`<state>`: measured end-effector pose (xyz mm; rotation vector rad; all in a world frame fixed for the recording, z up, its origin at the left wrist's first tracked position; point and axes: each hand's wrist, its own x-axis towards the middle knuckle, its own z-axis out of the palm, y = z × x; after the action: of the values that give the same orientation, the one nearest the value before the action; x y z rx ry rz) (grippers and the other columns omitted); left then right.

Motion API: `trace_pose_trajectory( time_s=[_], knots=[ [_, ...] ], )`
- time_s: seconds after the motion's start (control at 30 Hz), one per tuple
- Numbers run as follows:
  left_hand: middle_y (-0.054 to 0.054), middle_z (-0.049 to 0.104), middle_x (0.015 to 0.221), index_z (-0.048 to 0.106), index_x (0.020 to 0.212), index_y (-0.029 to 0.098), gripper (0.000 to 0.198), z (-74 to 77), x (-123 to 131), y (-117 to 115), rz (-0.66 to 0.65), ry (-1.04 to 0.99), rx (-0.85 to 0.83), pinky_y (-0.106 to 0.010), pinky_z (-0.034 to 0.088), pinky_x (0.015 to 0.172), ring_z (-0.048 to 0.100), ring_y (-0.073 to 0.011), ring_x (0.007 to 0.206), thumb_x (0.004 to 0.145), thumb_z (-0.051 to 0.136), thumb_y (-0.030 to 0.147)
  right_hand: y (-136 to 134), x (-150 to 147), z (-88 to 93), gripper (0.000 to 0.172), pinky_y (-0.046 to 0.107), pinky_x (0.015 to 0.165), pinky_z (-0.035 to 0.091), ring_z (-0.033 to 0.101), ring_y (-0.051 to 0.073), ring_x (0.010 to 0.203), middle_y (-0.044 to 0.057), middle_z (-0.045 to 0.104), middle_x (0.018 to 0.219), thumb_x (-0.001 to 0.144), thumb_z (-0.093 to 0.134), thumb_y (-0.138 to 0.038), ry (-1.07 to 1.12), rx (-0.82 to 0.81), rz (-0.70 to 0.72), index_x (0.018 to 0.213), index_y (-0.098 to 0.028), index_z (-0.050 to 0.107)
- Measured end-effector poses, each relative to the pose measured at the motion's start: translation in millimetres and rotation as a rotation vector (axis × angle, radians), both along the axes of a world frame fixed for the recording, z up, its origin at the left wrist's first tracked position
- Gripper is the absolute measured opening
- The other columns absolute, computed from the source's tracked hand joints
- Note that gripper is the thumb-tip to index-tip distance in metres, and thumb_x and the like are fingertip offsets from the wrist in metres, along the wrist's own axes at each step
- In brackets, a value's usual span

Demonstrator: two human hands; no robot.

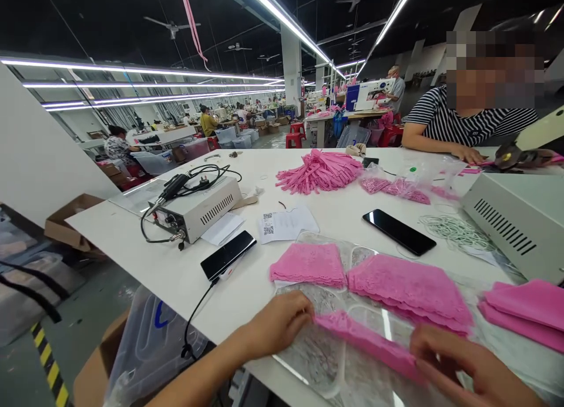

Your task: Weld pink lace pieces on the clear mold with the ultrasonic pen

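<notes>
A folded strip of pink lace lies across clear plastic bags at the near edge of the white table. My left hand is closed, pinching the strip's left end. Resting on the strip's right end, my right hand has its fingers extended and pressed on the fabric. Just beyond lie two folded pink lace pieces, a small one and a larger one.
More pink fabric is stacked at the right, below a white machine box. Two black phones, a grey control box with cables, a paper slip, pink strips. A person in a striped shirt sits across.
</notes>
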<state>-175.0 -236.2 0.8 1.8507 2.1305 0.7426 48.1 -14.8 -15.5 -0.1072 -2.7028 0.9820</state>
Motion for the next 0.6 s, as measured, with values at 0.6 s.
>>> trace_pose_trajectory(
  time_s=[0.6],
  knots=[
    [-0.007, 0.060, 0.094, 0.064, 0.084, 0.017, 0.019, 12.1, -96, 7, 0.085, 0.101, 0.026, -0.028, 0.048, 0.074, 0.059, -0.0157, 0.078, 0.091, 0.047, 0.023, 24, -124, 16.8, 0.015, 0.037, 0.080, 0.051, 0.061, 0.018, 0.088, 0.005, 0.064, 0.095, 0.092, 0.053, -0.028, 0.203, 0.140, 0.043, 0.093, -0.017, 0.063]
  ],
)
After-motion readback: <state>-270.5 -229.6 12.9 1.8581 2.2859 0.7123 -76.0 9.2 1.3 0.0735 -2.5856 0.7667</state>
